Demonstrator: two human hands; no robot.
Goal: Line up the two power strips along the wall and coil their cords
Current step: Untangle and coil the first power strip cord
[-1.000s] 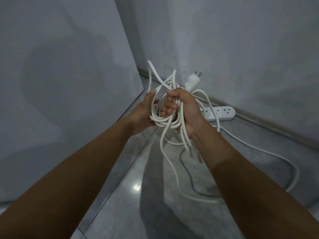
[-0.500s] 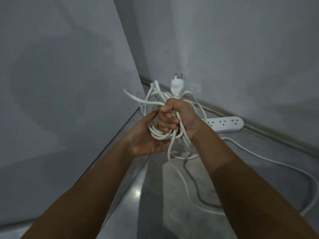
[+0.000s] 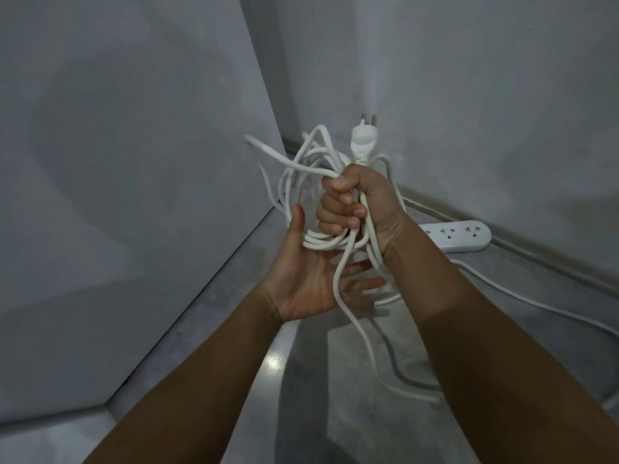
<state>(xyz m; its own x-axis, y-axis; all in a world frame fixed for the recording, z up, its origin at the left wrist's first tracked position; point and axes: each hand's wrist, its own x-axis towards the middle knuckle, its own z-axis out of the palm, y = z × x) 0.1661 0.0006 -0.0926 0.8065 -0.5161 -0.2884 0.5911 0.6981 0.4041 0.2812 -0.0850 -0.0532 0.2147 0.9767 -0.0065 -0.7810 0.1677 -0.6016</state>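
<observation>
The right hand (image 3: 358,202) clenched a loose bundle of white cord (image 3: 320,243), its pronged plug (image 3: 363,142) sticking up above the fist. The left hand (image 3: 308,283) lay released, palm up, under the loops. One strand trailed to the grey floor (image 3: 207,329). A white power strip (image 3: 459,236) lay along the far wall (image 3: 469,95), right of the hands.

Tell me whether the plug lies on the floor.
No, the plug sticks up above the right hand, which grips the coiled cord.
</observation>
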